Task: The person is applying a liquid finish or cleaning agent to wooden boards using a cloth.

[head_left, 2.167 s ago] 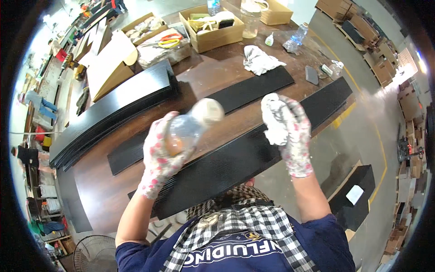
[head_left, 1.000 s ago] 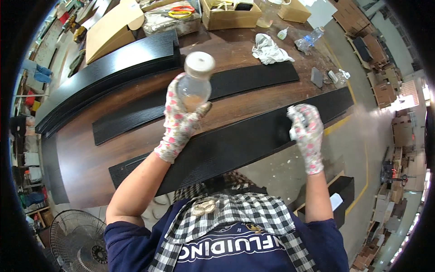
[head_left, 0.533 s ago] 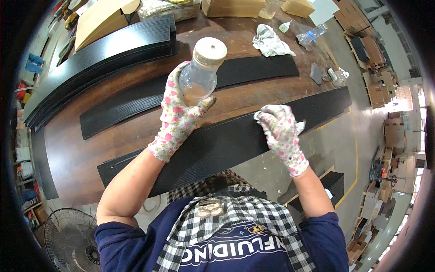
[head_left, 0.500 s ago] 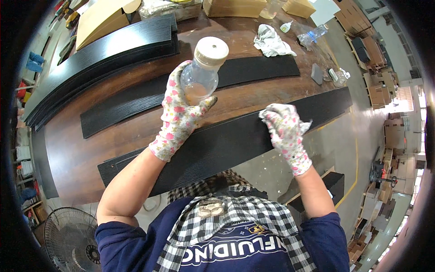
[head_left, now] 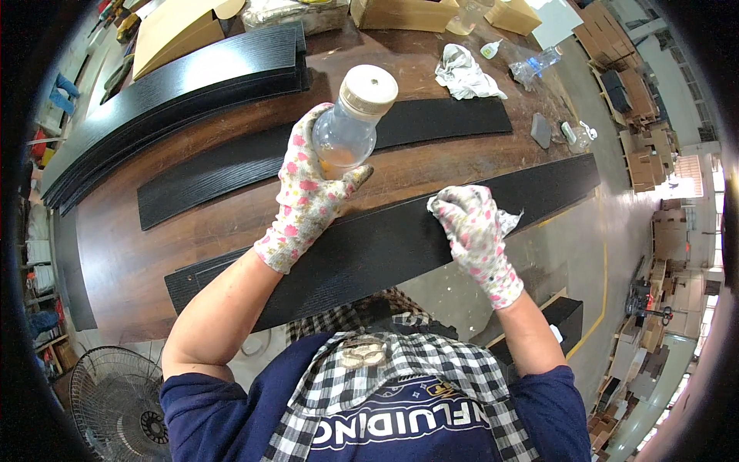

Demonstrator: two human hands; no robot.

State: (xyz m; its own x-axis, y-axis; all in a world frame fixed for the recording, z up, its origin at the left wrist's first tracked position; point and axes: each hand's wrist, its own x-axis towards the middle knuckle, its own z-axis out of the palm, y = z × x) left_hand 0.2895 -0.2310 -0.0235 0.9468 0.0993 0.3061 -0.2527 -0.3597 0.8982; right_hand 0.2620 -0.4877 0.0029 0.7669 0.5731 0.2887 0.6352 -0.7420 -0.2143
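My left hand [head_left: 302,196], in a floral knit glove, is wrapped round a transparent plastic bottle [head_left: 344,138] with a beige cap. The bottle is tilted, its cap end pointing up and away from me. In a matching glove, my right hand [head_left: 471,223] is closed on a white cloth [head_left: 508,222], whose corner sticks out beside the fingers. That hand presses down on a long black board [head_left: 362,250] along the table's near edge. Beyond the bottle, a second black board [head_left: 446,125] lies flat, partly hidden by my left hand and the bottle.
A stack of glossy black boards [head_left: 185,81] fills the far left of the brown table [head_left: 115,269]. At the far right are a crumpled white cloth [head_left: 466,73], a small white bottle [head_left: 490,49] and a crumpled plastic bottle [head_left: 535,65]. A fan [head_left: 119,408] stands at lower left.
My right hand with the cloth has slid a little left and toward me along the near board. The left hand still holds the bottle in nearly the same place.
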